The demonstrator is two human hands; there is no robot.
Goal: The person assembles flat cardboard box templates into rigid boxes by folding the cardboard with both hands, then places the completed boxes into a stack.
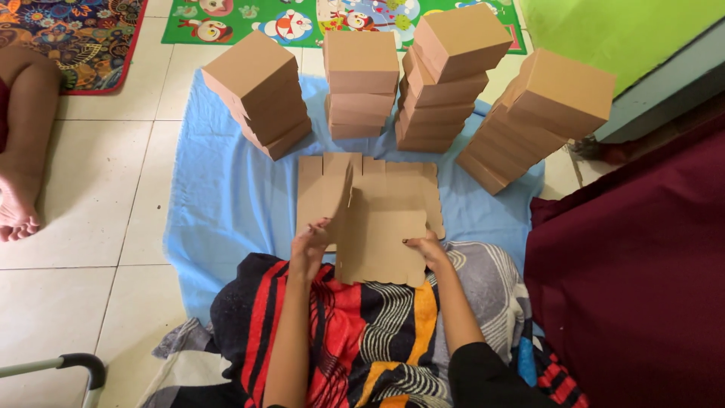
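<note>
Two hands, left hand (308, 249) and right hand (427, 248), on flat cardboard blank (377, 227), scalloped edge toward wearer.

White tiled floor (83, 189), blue cloth (226, 196) (spread flat), patterned rug (83, 38), green wall (604, 30), maroon fabric (642, 287)

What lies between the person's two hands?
In the head view, a flat brown cardboard sheet, partly folded, spans from the left hand to the right hand; both grip its edges.

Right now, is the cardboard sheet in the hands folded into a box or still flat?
Partly folded. The cardboard sheet lies mostly flat on the blue cloth, one panel raised by the left hand; the right hand holds its edge.
</note>
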